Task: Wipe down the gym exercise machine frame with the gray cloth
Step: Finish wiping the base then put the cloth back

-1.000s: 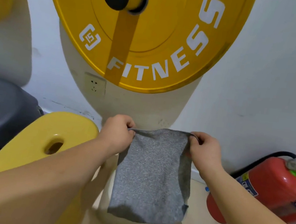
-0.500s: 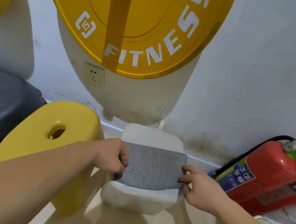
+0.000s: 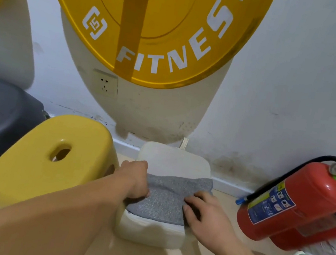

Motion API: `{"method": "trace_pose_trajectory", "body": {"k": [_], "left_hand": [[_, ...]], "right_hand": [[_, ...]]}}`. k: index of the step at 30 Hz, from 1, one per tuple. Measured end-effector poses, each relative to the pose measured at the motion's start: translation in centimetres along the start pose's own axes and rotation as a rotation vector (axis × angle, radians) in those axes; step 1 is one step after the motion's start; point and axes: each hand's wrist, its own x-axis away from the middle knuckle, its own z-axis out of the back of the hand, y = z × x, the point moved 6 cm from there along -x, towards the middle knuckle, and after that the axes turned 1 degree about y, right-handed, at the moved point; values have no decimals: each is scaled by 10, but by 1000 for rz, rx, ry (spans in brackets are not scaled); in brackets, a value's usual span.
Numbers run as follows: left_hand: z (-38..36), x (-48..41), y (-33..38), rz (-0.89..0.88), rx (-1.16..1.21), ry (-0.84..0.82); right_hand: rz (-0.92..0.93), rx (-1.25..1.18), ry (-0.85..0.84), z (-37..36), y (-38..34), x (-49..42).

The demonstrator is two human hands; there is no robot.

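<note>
Right, I'm looking down on the gray cloth point(image 3: 167, 195), a soft, speckled, felt-like rectangle draped flat across the near half of a cream pad point(image 3: 172, 160). The pad is a rounded-corner block at the foot of the machine frame point(image 3: 153, 114), smooth and matte. The frame's cream shell bulges down like a teardrop, and it is scuffed and stained near its lower edge.

Above it hangs a glossy yellow weight plate point(image 3: 175, 32) with white lettering. Beside the pad on my left sits a shiny yellow plastic stool point(image 3: 35, 172) with an oval handle hole. On my right a red fire extinguisher point(image 3: 293, 210) lies tilted, its black hose curving over the top.

Now the hands. My left hand point(image 3: 134, 178) is balled at the cloth's left edge, fingers curled under. It seems to clamp the fabric there, though the fingertips are hidden from me. My right hand point(image 3: 206, 216) lies on top of the cloth's right end, fingers point(image 3: 197, 197) close together and only loosely bent, pressing the fabric down onto the pad, with the thumb resting on it too. The cloth stretches between both hands, a few shallow wrinkles running across it.
</note>
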Motion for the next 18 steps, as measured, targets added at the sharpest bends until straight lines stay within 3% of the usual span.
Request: {"method": "trace_pose_trajectory", "body": {"k": [3, 9, 14, 18], "left_hand": [[9, -1, -8, 105, 303, -52], [26, 5, -33, 359, 934, 28], [35, 5, -13, 245, 938, 224], [22, 11, 39, 102, 939, 153]], "right_hand": [[19, 70, 18, 1, -4, 2], [94, -28, 9, -12, -30, -2], [-15, -63, 150, 2, -29, -6], [-155, -194, 109, 5, -7, -5]]}}
